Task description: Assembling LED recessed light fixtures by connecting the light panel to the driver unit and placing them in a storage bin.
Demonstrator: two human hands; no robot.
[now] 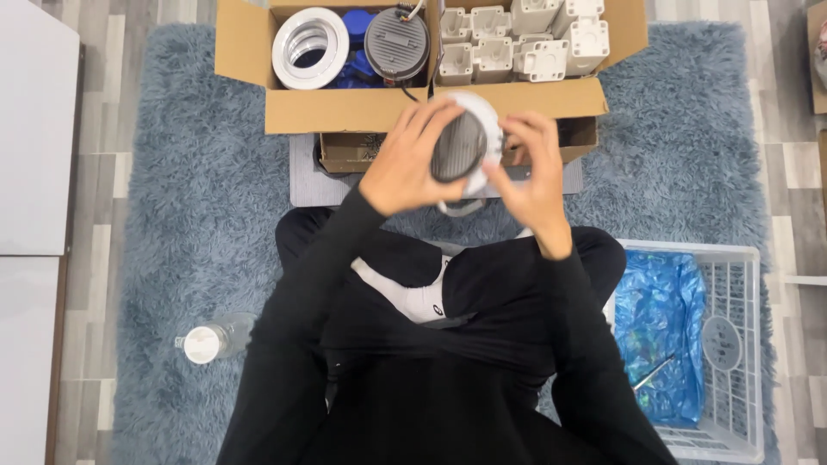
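The left hand and right hand both grip a round downlight with white rim, fingers curled around it, above the lap, just before the cardboard box.

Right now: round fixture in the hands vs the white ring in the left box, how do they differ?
The held fixture is up in the air, tilted, gripped by left hand and right hand; the white ring lies flat in the cardboard box, untouched. The held fixture's middle is filled by a dark ribbed disc; the white ring's centre is open. Both are round with white rims.
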